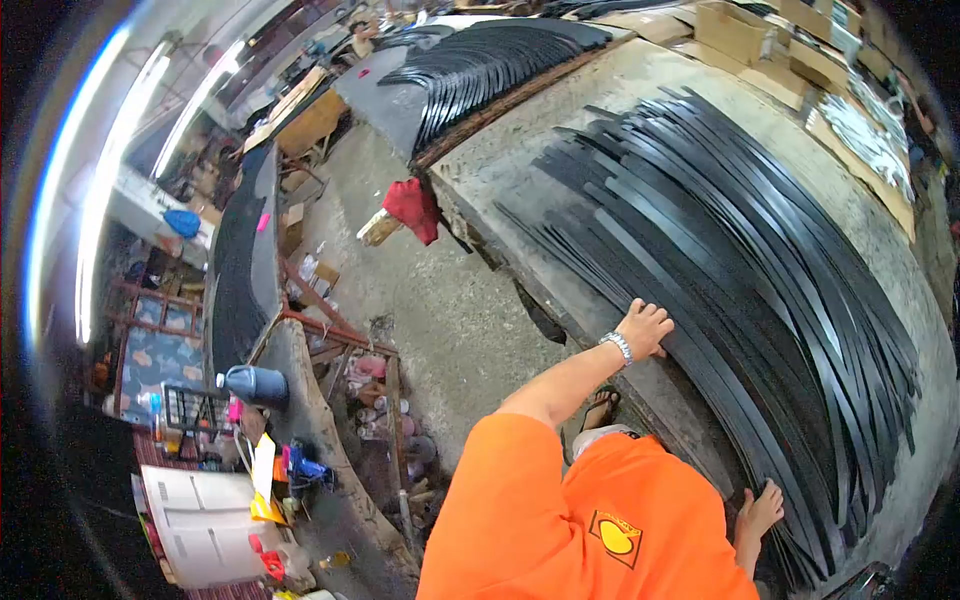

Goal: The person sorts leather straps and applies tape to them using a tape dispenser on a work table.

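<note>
Long, thin, flexible black strips lie side by side in a curved spread across the worktable. My left hand, with a metal-banded watch on its wrist, bends its fingers over the near edge of the spread, gripping strips there. Lower down, toward the strips' near ends, my right hand has its fingers curled over the outermost strips. The fingers partly hide how many strips each hand holds.
Another spread of black strips covers a farther table. A red cloth hangs at the table corner. Cardboard boxes stand at the far right. To the left, a bench carries a dark jug and more strips. A person is in the background.
</note>
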`<act>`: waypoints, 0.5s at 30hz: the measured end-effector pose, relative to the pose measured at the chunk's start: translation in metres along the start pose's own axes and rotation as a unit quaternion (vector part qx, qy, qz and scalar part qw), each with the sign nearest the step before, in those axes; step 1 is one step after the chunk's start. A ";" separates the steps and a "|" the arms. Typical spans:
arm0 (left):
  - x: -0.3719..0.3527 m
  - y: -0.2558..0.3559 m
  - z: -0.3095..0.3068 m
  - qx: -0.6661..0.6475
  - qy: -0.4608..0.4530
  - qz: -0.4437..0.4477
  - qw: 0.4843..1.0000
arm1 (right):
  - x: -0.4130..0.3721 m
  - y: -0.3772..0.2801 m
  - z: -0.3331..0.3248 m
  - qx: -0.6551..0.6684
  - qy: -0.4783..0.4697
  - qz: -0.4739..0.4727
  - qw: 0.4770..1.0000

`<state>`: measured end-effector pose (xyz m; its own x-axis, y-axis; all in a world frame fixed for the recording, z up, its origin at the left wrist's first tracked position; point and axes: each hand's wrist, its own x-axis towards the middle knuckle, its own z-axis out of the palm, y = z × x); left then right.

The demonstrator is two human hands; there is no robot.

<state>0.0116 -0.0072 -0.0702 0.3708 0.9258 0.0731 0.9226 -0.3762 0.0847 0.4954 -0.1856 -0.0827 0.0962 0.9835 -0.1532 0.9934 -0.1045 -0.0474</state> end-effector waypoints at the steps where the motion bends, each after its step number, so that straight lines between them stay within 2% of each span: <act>1: -0.002 0.003 -0.002 -0.009 0.011 0.000 1.000 | -0.003 0.003 0.007 0.007 0.016 0.003 1.000; 2: -0.002 0.006 0.002 -0.022 0.011 0.000 1.000 | -0.005 0.009 0.032 -0.004 0.069 -0.004 0.998; 3: -0.002 0.010 0.005 -0.045 0.004 0.008 0.999 | -0.011 0.010 0.031 0.006 0.072 -0.006 0.997; 7: 0.018 0.079 0.001 -0.107 -0.028 0.148 0.983 | -0.014 -0.017 0.002 0.042 0.066 0.011 0.997; 9: 0.028 0.120 0.008 -0.132 -0.026 0.197 0.971 | -0.015 -0.016 0.003 0.031 0.101 -0.005 0.994; 14: 0.038 0.192 0.009 -0.141 -0.007 0.218 0.966 | -0.015 -0.031 -0.011 0.032 0.130 -0.002 0.991; 15: 0.040 0.196 0.009 -0.141 -0.033 0.212 0.966 | -0.015 -0.033 -0.011 0.033 0.132 0.004 0.991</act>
<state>0.2083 -0.0432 -0.0591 0.7245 0.6824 0.0972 0.6235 -0.7089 0.3297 0.4619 -0.1958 -0.0683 0.1251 0.9861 0.1090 0.9872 -0.1128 -0.1129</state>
